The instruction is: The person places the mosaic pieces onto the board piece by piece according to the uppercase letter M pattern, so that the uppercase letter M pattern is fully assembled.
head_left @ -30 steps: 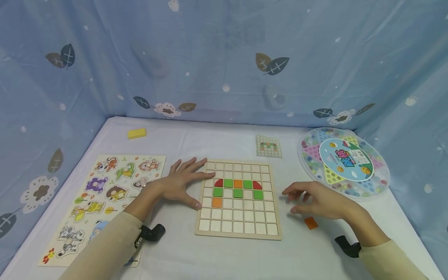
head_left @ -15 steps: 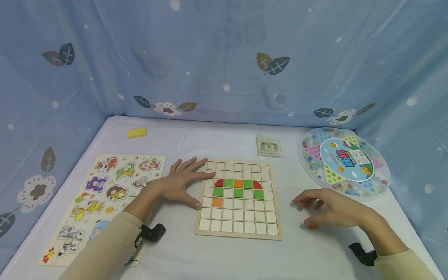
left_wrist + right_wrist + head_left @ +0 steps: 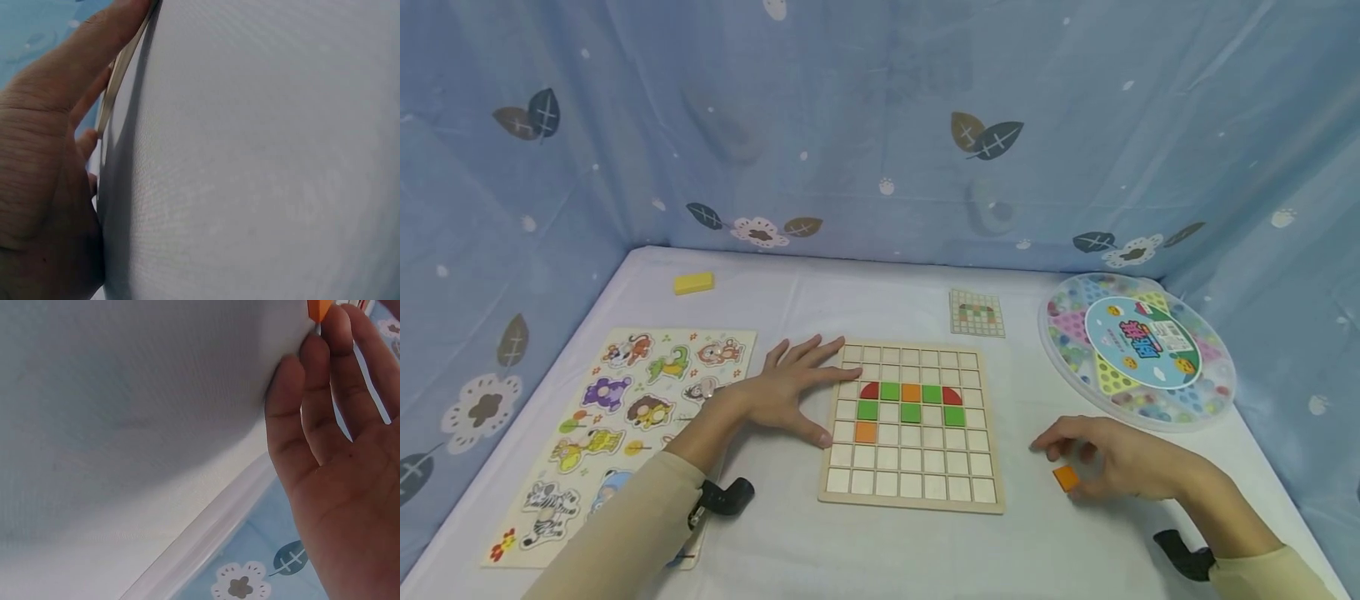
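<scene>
A wooden grid board point(image 3: 910, 492) lies mid-table, with red, green and orange tiles set in some of its squares. My left hand point(image 3: 778, 398) rests at the board's left edge, fingers spread and reaching onto its upper left, thumb against the side. To the right of the board, my right hand point(image 3: 1120, 458) is low over the table. It pinches a loose orange square tile point(image 3: 1065, 478), which looks tilted, beside the thumb. In the right wrist view, part of the orange tile point(image 3: 319, 309) shows at the fingertips; the thumb is mostly out of sight there.
A small pattern card point(image 3: 977, 313) lies behind the board. At the back right is a round clear game case point(image 3: 1075, 375). An animal puzzle board point(image 3: 587, 446) lies under the left forearm, and a yellow block point(image 3: 693, 283) sits at the back left.
My right hand has moved right and down to the orange tile, which now sits tilted at the thumb. The left hand and the board have stayed in place.
</scene>
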`<action>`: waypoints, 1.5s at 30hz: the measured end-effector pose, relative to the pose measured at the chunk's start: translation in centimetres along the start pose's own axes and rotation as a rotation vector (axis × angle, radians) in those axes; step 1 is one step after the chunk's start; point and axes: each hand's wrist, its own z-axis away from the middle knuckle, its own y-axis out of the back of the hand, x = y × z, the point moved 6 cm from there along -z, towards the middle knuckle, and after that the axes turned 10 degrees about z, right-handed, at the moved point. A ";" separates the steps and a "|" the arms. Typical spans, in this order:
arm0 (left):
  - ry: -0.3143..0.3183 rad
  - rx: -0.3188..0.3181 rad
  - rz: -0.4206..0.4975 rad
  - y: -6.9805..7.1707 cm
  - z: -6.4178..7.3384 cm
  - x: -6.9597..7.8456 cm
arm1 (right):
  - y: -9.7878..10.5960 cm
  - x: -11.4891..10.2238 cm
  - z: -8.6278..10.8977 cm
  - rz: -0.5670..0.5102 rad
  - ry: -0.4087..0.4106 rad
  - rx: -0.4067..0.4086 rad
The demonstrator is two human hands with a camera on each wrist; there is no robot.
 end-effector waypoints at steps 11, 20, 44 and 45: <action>-0.011 0.008 0.009 0.0 0.1 0.0 | 0.0 -0.3 -0.4 0.078 0.038 0.072; -0.008 0.008 0.015 0.0 0.1 0.0 | 0.5 -0.3 -0.6 0.086 0.009 0.117; 0.002 0.012 0.011 0.1 0.0 0.1 | 2.5 -1.3 -1.9 -0.092 0.035 0.275; 0.003 0.010 0.012 0.1 0.0 0.1 | 2.5 -1.4 -2.0 -0.097 0.036 0.274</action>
